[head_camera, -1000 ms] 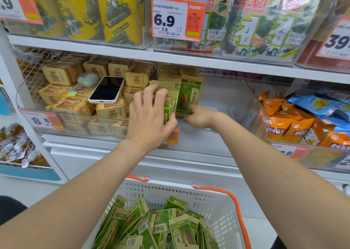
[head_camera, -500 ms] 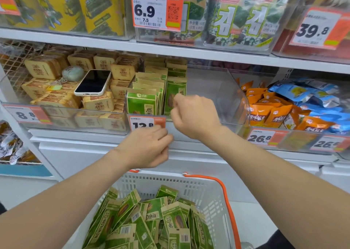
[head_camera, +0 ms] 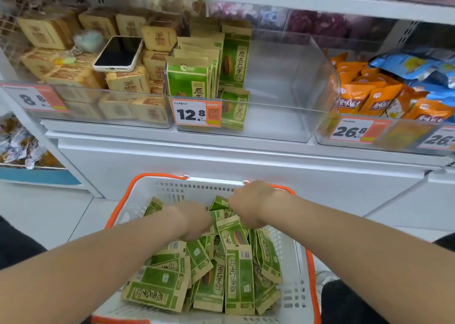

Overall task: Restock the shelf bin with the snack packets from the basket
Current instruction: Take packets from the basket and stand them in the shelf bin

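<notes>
The white basket (head_camera: 197, 185) with orange handles stands on the floor below the shelf, holding several green snack packets (head_camera: 238, 274) in a loose heap. Both my hands are down in it at the far end. My left hand (head_camera: 194, 219) has its fingers buried among the packets, so its grip is hidden. My right hand (head_camera: 248, 204) is closed in a fist over the tops of upright packets. Above, the clear shelf bin (head_camera: 283, 116) has a row of green packets (head_camera: 189, 77) standing at its left side; its right part holds nothing.
A phone (head_camera: 118, 52) lies on tan snack packs (head_camera: 123, 82) in the bin to the left. Orange and blue bags (head_camera: 369, 97) fill the bin on the right. A 12.8 price tag (head_camera: 197, 113) hangs on the bin front. A white cabinet front sits between shelf and basket.
Both hands have left the shelf bin and dropped into the basket. The view has tilted downward with them. The packets in the bin stay standing.
</notes>
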The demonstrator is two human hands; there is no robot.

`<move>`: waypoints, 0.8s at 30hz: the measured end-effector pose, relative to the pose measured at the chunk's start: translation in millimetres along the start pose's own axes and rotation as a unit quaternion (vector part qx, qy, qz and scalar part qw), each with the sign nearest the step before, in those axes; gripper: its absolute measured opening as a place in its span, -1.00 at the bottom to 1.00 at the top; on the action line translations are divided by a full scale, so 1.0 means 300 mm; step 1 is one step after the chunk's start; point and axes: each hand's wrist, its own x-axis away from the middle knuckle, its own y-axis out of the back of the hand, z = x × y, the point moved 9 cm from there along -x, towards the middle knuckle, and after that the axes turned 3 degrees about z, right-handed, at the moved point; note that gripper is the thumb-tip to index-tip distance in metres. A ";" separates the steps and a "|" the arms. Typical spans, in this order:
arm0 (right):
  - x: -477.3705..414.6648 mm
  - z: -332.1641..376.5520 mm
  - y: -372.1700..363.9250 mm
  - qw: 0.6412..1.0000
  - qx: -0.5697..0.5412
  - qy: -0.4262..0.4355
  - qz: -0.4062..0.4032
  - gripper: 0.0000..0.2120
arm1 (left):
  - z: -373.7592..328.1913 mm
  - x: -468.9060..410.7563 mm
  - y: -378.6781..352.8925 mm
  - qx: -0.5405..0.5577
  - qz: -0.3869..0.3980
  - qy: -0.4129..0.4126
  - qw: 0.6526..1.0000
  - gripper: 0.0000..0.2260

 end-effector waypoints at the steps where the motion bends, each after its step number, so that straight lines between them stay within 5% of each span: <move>1: -0.008 0.023 -0.023 1.000 -0.004 0.009 0.013 -0.89 | -0.011 -0.011 -0.044 -0.006 0.015 -0.006 1.000 -0.61; 4: -0.028 0.081 -0.051 0.999 -0.012 0.030 0.011 -0.95 | -0.065 -0.027 -0.134 -0.040 0.034 -0.046 0.998 -0.30; 8: -0.051 0.119 -0.072 0.999 -0.004 0.038 0.016 -0.88 | -0.125 -0.046 -0.200 -0.125 0.039 -0.069 0.989 -0.19; 18: -0.055 0.109 -0.064 0.999 0.008 0.041 0.022 -0.89 | -0.162 -0.017 -0.139 -0.132 -0.035 -0.092 0.986 -0.61; 24: -0.053 0.096 -0.041 0.999 0.003 0.039 0.011 -0.88 | -0.147 -0.024 -0.180 -0.076 -0.037 -0.104 0.991 -0.34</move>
